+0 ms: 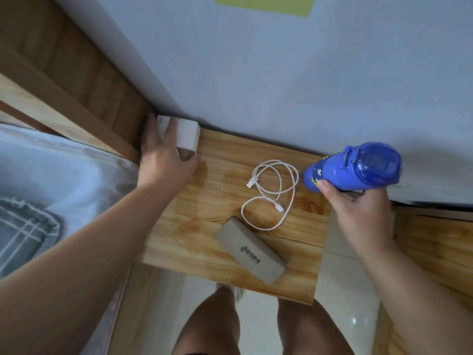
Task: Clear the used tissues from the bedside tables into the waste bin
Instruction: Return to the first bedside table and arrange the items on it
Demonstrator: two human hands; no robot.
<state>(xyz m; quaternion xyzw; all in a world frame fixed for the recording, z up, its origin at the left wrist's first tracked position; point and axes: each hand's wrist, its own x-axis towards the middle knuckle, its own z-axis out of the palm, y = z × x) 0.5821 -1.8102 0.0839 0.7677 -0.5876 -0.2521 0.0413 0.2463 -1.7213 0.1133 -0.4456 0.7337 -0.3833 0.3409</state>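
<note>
A white cable (271, 194) lies in loose loops near the middle of the wooden table (210, 226), both plugs showing. Just nearer, a beige case (252, 253) with dark print on its lid lies slantwise close to the near edge, its far end next to the cable's lowest loop. At the far left corner a white box (185, 135) stands against the wall (281, 73). A blue bottle (355, 167) with a clear flip lid is tilted above the far right corner. A bed (51, 175) with pale sheets lies to the left.
</note>
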